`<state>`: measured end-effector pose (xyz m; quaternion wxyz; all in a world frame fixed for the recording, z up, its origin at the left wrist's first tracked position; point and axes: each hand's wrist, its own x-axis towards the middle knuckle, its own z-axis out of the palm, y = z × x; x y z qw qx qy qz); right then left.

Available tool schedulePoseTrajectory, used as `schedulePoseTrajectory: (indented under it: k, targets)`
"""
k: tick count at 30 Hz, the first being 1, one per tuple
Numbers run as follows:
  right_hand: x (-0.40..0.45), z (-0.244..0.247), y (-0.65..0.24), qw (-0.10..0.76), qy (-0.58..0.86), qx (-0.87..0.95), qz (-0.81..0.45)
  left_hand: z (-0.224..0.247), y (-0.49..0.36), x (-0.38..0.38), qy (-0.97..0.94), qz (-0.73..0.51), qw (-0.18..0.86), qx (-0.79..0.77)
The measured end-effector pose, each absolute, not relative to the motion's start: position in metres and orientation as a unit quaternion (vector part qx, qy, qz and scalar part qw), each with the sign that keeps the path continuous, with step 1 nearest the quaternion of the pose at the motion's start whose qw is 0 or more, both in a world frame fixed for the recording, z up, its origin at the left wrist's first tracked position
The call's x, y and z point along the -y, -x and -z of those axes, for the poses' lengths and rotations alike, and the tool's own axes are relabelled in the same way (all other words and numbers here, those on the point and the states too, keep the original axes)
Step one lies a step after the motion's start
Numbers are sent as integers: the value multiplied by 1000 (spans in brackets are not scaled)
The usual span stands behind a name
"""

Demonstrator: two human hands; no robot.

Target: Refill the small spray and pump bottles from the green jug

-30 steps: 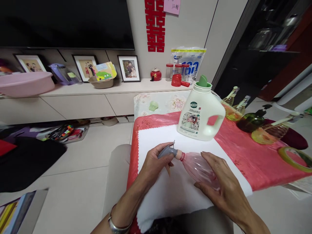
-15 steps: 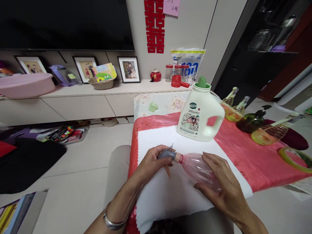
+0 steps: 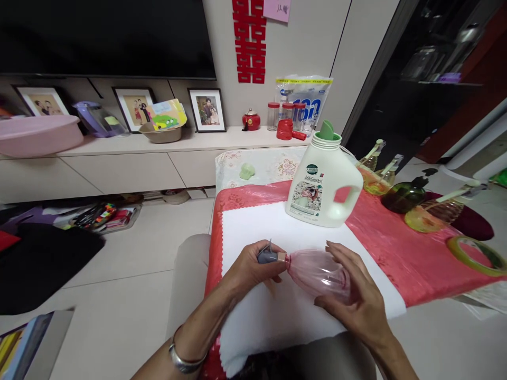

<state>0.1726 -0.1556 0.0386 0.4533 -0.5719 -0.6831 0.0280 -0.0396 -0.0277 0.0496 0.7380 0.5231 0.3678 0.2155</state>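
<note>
Head view: left hand (image 3: 253,264), fingers closed on grey spray head (image 3: 266,257); right hand (image 3: 366,303), fingers spread wide, holding pink bottle (image 3: 312,272) over white cloth (image 3: 257,224). I judge it neck-fitting — next calls for aligned grips.

Beyond the fingers (image 3: 346,255) stand a pale wall (image 3: 312,37), black TV (image 3: 103,37) and low cabinet (image 3: 119,171); pale floor tiles (image 3: 130,301) lie left.

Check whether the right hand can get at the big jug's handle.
Probably yes: the jug stands beyond the right hand, its handle on that side, only white cloth showing between. But that hand is around the pink bottle, so it would likely need freeing.
</note>
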Motion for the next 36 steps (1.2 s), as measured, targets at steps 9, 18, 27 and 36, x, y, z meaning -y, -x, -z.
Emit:
schedulePoseTrajectory:
  k: [9,18,27,36]
  targets:
    - [149,-28,-163,585,609,480,-237,-50,39,32,-545,-247,712,-368]
    - [150,-49,-166,583,539,420,-440,-64,44,17,-564,-225,698,-379]
    - [155,-46,-177,482,596,542,-344,-65,50,13,-559,-197,719,-362]
    - [155,-67,-181,420,557,679,-228,-65,52,14,-503,-239,746,-366]
